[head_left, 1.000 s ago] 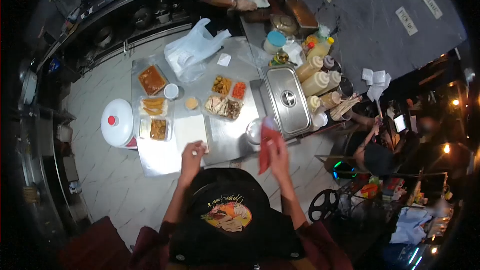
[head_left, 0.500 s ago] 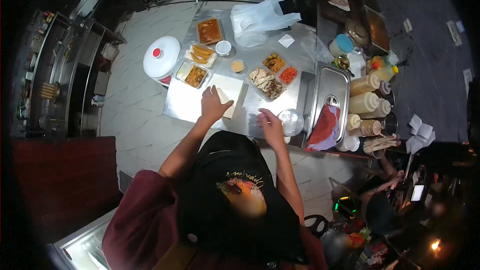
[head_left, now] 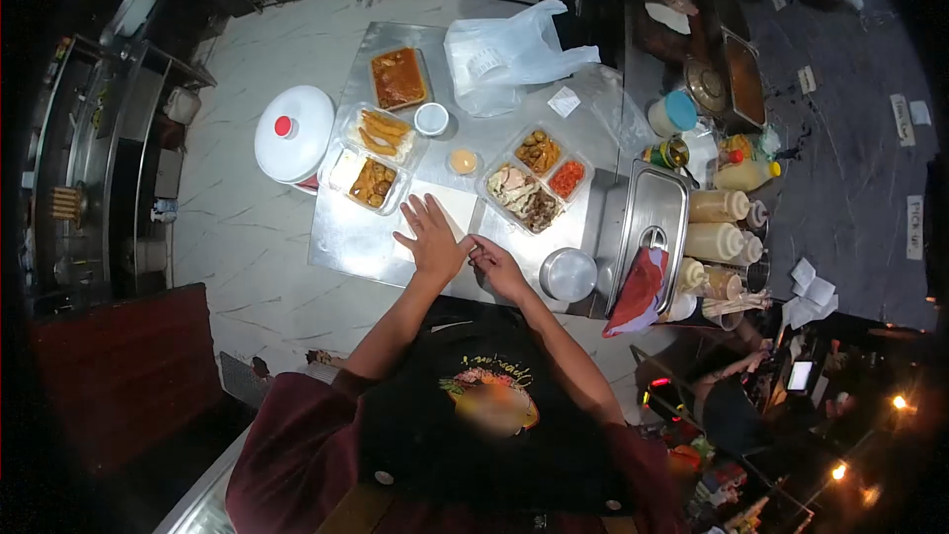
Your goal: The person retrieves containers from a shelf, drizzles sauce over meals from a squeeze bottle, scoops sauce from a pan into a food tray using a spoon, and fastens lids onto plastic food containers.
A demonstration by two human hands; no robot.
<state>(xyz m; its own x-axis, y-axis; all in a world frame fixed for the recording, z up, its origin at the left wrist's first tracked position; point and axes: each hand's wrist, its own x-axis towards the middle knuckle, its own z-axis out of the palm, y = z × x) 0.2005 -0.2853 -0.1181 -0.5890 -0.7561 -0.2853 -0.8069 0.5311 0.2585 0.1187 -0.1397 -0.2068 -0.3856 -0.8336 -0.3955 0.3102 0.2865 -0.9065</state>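
My left hand lies spread and flat on a white sheet, which looks like folded paper, near the front edge of the steel table. At the sheet's right edge, my right hand has its fingertips pinched together on it. The hands almost touch. Beyond them sit a small cup of orange sauce and a white-lidded cup. To the left is a divided container with fried sticks and noodles. Another divided container, with meat, olives and red vegetables, stands to the right.
A white plastic bag and a tray of red-brown sauce are at the back. A lidded white pot is left. Right stand a round clear container, a steel pan with cloths, and squeeze bottles.
My right hand has moved left from beside the round container to the sheet's edge. My left hand has flattened and spread on the sheet. The camera view has shifted slightly.
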